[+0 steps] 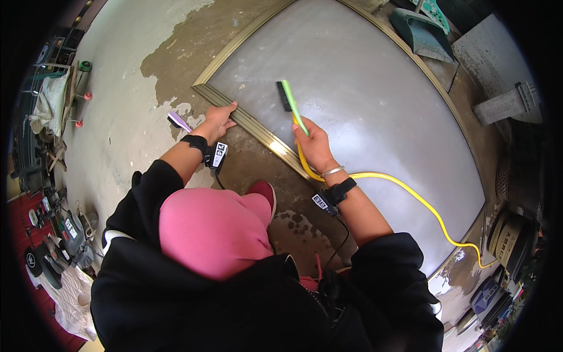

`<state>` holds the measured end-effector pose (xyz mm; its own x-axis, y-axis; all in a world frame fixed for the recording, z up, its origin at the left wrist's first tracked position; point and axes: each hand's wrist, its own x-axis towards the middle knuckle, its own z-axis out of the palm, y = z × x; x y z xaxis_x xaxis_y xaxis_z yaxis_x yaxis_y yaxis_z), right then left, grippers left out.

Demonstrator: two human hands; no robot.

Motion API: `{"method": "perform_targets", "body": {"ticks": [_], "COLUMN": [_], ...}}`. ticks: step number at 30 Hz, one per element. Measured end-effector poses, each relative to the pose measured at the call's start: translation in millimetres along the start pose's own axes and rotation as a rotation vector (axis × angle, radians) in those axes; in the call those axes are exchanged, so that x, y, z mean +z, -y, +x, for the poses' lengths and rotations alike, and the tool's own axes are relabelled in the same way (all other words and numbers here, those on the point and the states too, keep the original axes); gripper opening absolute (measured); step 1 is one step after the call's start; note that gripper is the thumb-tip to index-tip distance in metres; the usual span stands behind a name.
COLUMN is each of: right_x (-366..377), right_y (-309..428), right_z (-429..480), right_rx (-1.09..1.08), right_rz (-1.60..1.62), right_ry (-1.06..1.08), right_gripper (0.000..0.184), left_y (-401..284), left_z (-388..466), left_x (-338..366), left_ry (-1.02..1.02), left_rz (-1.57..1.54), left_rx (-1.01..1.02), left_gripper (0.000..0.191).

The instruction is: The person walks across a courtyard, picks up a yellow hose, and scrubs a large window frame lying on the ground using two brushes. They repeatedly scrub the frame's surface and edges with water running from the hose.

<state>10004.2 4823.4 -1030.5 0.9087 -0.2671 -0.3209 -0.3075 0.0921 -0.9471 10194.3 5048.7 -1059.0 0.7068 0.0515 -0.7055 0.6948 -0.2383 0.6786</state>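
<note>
A large grey panel (352, 88) with a gold-coloured metal frame (268, 138) lies before me on a wet floor. My left hand (218, 121) rests on the frame near its corner, thumb on top and fingers at the outer edge. In my right hand (312, 143), over the panel, is a light green brush (291, 99) with black bristles facing left. A yellow hose (396, 180) runs from that same hand across the panel to the lower right; its end is close to the green handle. Beside my left wrist lies a purple brush (178, 119) with dark bristles on the floor.
A green dustpan (422, 37) stands beyond the panel's upper right edge. Round containers (506, 237) are at the right. A wheeled rack with cloth (50, 103) stands far left, above shoes (44, 264) and a quilted cloth (70, 299). My red shoe (264, 196) is near the frame.
</note>
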Motion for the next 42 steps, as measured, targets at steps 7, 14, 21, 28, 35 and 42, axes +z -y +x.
{"method": "perform_targets", "body": {"ticks": [7,14,21,28,35,42], "right_x": [-17.5,-15.7,0.6,-31.0,-67.7,-92.1], "right_y": [-0.5,9.1,11.7,1.3,0.3,24.5], "right_z": [-25.5,-51.8,-69.9,-79.7,-92.9,-105.6], "right_rx": [-0.028,-0.092,-0.079,-0.069,0.257,0.051], "right_rz": [0.107,0.242,0.237,0.183,0.151,0.268], "right_ry": [-0.244,-0.244,-0.059,-0.316,-0.347,-0.231], "right_gripper": [0.036,0.034,0.024,0.023,0.023,0.024], "left_y": [-12.0,-28.2,-45.2,-21.7,9.4,-61.7], "left_z": [-12.5,-49.2,-118.3,-92.8,-37.8,-60.2], "left_x": [6.7,67.2,127.1,122.7,56.6,29.3], "left_ry": [0.012,0.011,0.910,0.806,0.588,0.455], "left_rz": [0.275,0.928,-0.179,0.093,1.015,0.904], "left_rx": [-0.039,0.423,-0.073,0.067,0.103,0.103], "left_gripper": [0.031,0.054,0.046,0.030,0.026,0.033]}}
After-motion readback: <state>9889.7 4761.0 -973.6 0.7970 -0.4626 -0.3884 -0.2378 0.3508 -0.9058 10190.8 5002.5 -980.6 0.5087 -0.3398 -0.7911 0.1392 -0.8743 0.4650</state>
